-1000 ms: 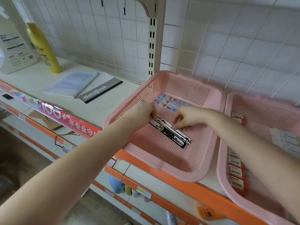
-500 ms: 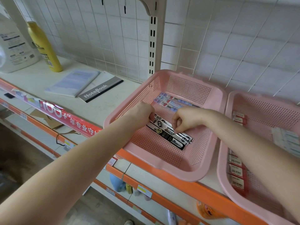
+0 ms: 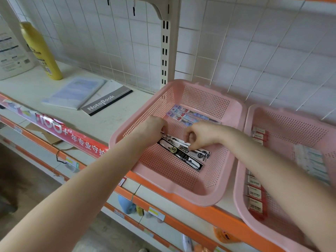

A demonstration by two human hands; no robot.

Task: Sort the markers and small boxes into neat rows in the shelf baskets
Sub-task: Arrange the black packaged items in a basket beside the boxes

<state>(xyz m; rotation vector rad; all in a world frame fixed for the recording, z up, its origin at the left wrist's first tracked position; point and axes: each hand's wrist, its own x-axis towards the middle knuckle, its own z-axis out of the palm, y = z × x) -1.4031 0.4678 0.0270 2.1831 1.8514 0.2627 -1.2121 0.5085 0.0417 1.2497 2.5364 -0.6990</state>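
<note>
A pink mesh basket (image 3: 181,193) stands on the shelf. Inside it lie black-and-white marker packs (image 3: 185,155), slanting from upper left to lower right. My left hand (image 3: 154,128) grips their upper left end, fingers curled inside the basket's left wall. My right hand (image 3: 201,137) pinches the packs near their middle with curled fingers. A row of pale marker packs (image 3: 183,115) lies along the basket's far side. A second pink basket (image 3: 241,211) on the right holds small red-and-white boxes (image 3: 255,195) along its left side and pale packs (image 3: 312,160).
Two notebooks (image 3: 91,95) lie on the shelf to the left. A yellow bottle (image 3: 41,51) and a white jug (image 3: 11,51) stand at the far left. An orange shelf edge (image 3: 190,206) runs along the front, with lower shelves below. A slotted upright (image 3: 165,51) rises behind the basket.
Both hands stayed on the black-and-white packs and nudged them slightly; the packs' slant and place shifted a little. The camera view moved slightly.
</note>
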